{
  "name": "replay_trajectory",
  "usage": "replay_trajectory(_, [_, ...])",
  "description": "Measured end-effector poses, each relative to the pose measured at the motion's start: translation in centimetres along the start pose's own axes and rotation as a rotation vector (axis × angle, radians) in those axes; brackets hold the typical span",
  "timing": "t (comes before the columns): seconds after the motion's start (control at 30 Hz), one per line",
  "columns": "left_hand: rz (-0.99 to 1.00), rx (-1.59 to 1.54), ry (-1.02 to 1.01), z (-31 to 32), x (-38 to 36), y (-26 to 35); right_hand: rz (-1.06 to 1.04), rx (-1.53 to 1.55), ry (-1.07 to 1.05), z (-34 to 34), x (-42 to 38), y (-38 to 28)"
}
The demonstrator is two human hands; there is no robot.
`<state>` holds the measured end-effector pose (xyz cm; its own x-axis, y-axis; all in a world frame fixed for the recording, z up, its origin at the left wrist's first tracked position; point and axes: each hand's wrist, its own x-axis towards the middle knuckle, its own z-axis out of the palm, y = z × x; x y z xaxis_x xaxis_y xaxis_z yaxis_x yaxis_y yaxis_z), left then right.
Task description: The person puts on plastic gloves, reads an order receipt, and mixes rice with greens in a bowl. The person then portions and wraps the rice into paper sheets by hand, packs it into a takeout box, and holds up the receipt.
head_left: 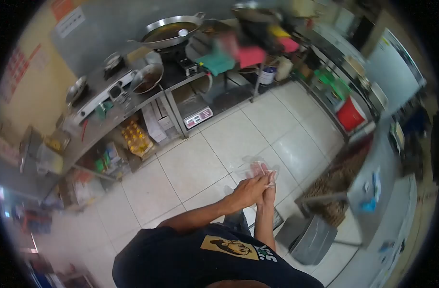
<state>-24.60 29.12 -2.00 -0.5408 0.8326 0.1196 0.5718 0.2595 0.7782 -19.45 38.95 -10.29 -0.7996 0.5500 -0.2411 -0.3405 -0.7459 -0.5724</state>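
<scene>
Both bare forearms reach forward over the tiled floor, and the hands meet. My left hand (pixel 252 190) lies across the other hand, its fingers closed on thin clear plastic (pixel 273 176), which looks like a disposable glove. My right hand (pixel 260 169) is partly covered by that plastic. Its fingers are stretched out and apart, and its palm is partly hidden behind my left hand.
A steel counter (pixel 145 98) holds a large wok (pixel 169 32), a smaller pan (pixel 147 79) and burners. A digital scale (pixel 199 116) sits below. To the right are a red bucket (pixel 350 114), a grey bin (pixel 313 240) and a steel table (pixel 375 192).
</scene>
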Motion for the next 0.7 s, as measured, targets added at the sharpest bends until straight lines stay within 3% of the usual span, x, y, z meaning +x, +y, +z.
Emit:
replay_trajectory(0.03, [-0.026,-0.01,-0.045,-0.6,2.9,-1.0,0.035,-0.022,-0.02,0.5,2.8,-1.0])
replay_trajectory(0.1, [-0.026,0.017,-0.076,-2.4,7.3,-1.6,0.227,0.367,-0.291,3.4,7.2,-2.7])
replay_trajectory(0.2, [0.029,-0.027,0.036,-3.7,13.0,-3.3,0.326,0.435,-0.342,6.0,14.5,-4.0])
replay_trajectory(0.23, [-0.024,-0.081,0.065,-4.7,14.3,-3.2,0.317,0.44,-0.338,7.1,16.2,-3.9])
replay_trajectory(0.3, [-0.051,-0.143,0.067,-5.6,16.5,-3.6,0.217,0.126,0.048,8.9,19.3,-3.5])
replay_trajectory(0.37, [-0.176,-0.17,0.031,-6.7,19.1,-5.0,0.222,0.156,0.031,8.0,23.9,-2.9])
replay_trajectory(0.43, [-0.173,-0.131,0.015,-7.0,21.3,-6.7,0.293,0.2,-0.066,7.9,27.1,-2.6])
replay_trajectory(0.57, [-0.103,-0.173,-0.034,-7.2,26.3,-10.7,0.437,0.31,0.04,6.1,36.2,-1.7])
replay_trajectory(0.63, [-0.116,-0.171,-0.053,-8.0,28.1,-12.0,0.365,-0.263,0.227,7.6,40.0,-2.5])
replay_trajectory(0.7, [-0.133,-0.293,-0.019,-10.3,31.8,-12.9,0.298,-0.386,0.231,10.0,41.7,-5.4])
